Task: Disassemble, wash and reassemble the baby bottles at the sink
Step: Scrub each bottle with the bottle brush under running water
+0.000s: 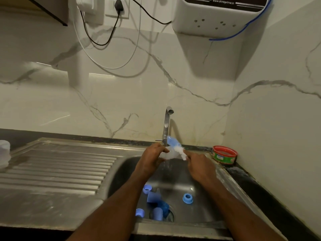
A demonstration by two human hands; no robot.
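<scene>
Two hands scrub a small clear bottle part under the tap, over the steel sink.

The marble-veined wall is glossy; a white plastic purifier hangs above the tap. The dark bench carries the sink, with a ribbed drainboard left of the bowl. The slim curved metal tap runs water. The left hand, fingers curled, grips a translucent part just below the spout. The right hand holds a brush with white bristles and a blue tip against it; its grip is blurred. Blue round collars and caps lie on the sink floor by the drain. A red-rimmed round tin stands right of the tap.
</scene>
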